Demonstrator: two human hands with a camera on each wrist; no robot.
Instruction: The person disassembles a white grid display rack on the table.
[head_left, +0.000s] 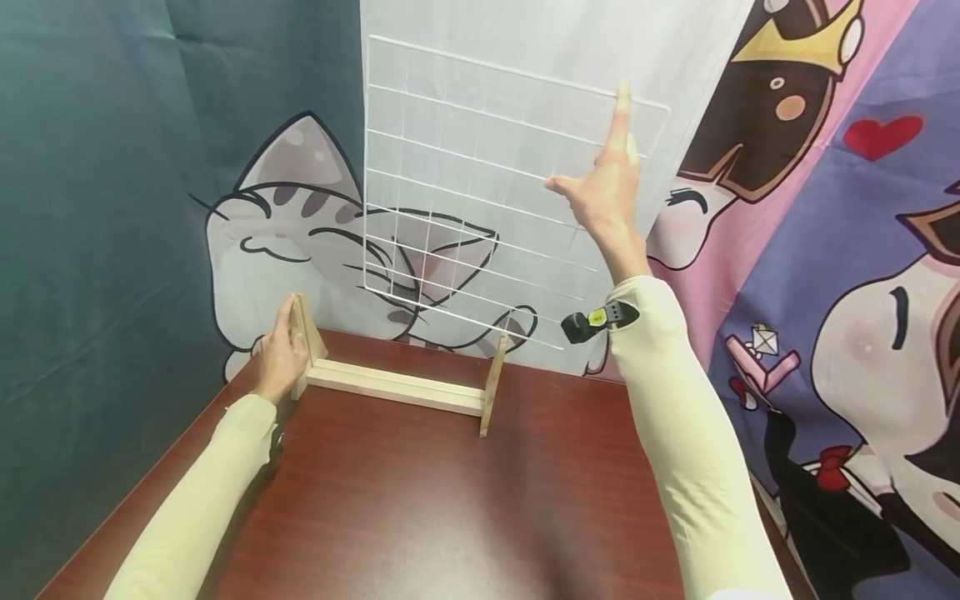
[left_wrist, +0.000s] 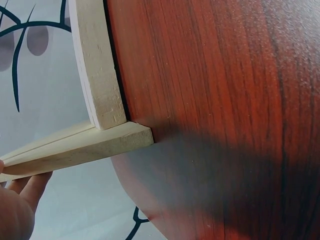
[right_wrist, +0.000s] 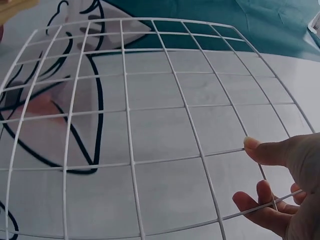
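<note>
A pale wooden stand sits at the far side of the table, its crossbar (head_left: 397,388) running between a left end piece (head_left: 309,329) and a right end piece (head_left: 492,390). My left hand (head_left: 282,357) holds the left end piece, fingers on its outer side; in the left wrist view that end piece (left_wrist: 100,144) joins the crossbar (left_wrist: 97,60). Above the stand, my right hand (head_left: 611,190) grips a white wire grid panel (head_left: 480,200) near its right edge. Thumb and fingers go round the wires (right_wrist: 130,135). The panel's lower edge overlaps the right end piece's top in the head view.
The reddish-brown tabletop (head_left: 420,500) extends toward me from the stand. Behind it hangs a printed cloth (head_left: 285,225) with cartoon cats, beside a plain teal cloth (head_left: 97,208) on the left. More cartoon cloth (head_left: 795,250) covers the right side.
</note>
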